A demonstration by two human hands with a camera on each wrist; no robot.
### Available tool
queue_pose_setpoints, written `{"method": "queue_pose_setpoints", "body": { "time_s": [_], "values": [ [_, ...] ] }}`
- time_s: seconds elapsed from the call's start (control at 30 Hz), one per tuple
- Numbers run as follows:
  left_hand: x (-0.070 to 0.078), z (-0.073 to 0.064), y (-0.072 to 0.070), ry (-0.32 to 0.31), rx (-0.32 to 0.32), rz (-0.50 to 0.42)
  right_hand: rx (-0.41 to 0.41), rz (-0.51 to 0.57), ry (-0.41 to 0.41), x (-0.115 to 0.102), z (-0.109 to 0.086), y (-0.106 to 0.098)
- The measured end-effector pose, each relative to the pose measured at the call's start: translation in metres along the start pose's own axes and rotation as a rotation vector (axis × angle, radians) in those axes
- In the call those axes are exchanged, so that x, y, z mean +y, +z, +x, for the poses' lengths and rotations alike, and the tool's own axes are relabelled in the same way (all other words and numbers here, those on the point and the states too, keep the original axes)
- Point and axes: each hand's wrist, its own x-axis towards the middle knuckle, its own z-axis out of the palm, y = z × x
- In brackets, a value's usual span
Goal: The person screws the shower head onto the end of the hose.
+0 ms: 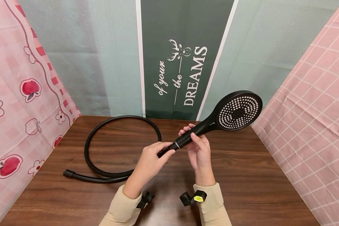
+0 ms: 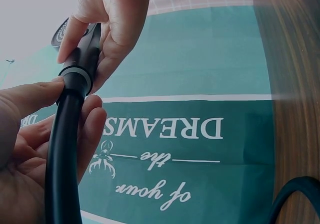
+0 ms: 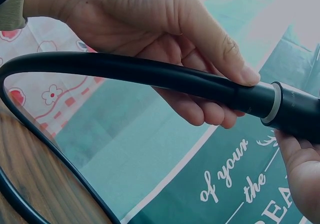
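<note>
A black handheld shower head (image 1: 207, 124) with white nozzles on its round face tilts up to the right above the table. My right hand (image 1: 199, 150) grips its handle, thumb on the near side and fingers behind. At the handle's lower end, my left hand (image 1: 153, 160) pinches the end fitting of a black shower hose (image 1: 86, 147) between thumb and fingers. In the right wrist view a pale ring (image 3: 274, 103) shows where the hose end meets the handle. The left wrist view has the left thumb right at that joint, with the hose bending down below it.
The hose loops over the brown wooden table (image 1: 243, 175), its other end fitting (image 1: 68, 173) lying at the left. A green cloth with white lettering (image 1: 183, 75) hangs behind. Pink patterned cloths flank both sides. Each wrist wears a small black camera (image 1: 186, 199).
</note>
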Motion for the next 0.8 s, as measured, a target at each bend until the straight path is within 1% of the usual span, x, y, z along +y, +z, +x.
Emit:
{"method": "queue_pose_setpoints", "body": {
  "time_s": [0.3, 0.53, 0.7, 0.8],
  "values": [
    [0.0002, -0.0001, 0.0005, 0.000, 0.006, 0.006, 0.016, -0.008, 0.001, 0.0004, -0.0002, 0.0004],
    [-0.0005, -0.0017, 0.0017, -0.046, 0.003, -0.032, 0.007, -0.008, 0.007, 0.0010, -0.0011, -0.0006],
    [0.0006, -0.0005, 0.0009, -0.070, -0.014, -0.050, 0.017, -0.009, 0.006, 0.0002, -0.0003, -0.0008],
    [0.0007, 0.0004, 0.0007, -0.074, -0.027, -0.051, 0.018, -0.010, 0.007, -0.0002, -0.0001, -0.0011]
  ]
}}
